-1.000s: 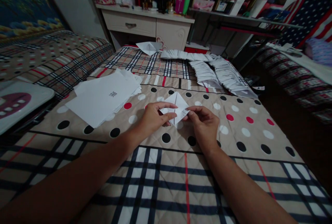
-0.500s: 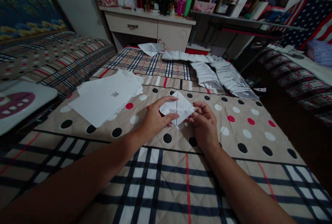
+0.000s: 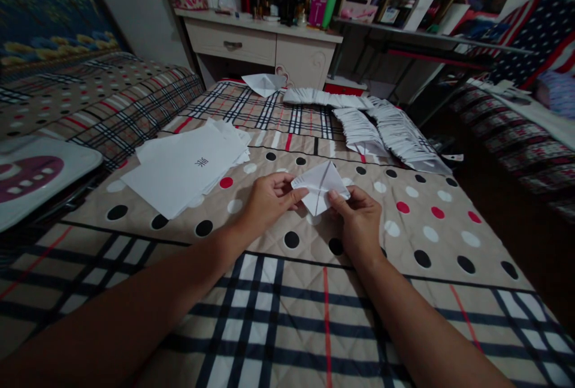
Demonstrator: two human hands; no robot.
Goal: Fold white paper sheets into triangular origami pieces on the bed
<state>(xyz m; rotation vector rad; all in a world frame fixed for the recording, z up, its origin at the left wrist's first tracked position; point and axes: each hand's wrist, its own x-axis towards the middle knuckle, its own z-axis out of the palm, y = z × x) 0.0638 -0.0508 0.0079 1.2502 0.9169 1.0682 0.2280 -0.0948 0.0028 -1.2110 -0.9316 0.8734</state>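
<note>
A small folded piece of white paper (image 3: 321, 185), diamond-shaped with a dark line across its middle, is held up between both hands over the bedspread. My left hand (image 3: 274, 199) pinches its left corner, thumb on top and fingers behind. On the right side, my right hand (image 3: 360, 214) grips the paper with the thumb pressed on its face and the fingers curled underneath. To the left lies a loose stack of white sheets (image 3: 179, 172), the top one bearing a small black character.
Rows of folded papers (image 3: 399, 133) stand packed together at the far right of the bed. A single folded paper (image 3: 263, 84) lies at the far edge. Beyond is a white dresser (image 3: 233, 45); a white case (image 3: 67, 166) with a purple patch sits at left.
The folded paper has shifted right and turned a little. My left hand has slid from across it to its left corner, and my right thumb has come onto its face.
</note>
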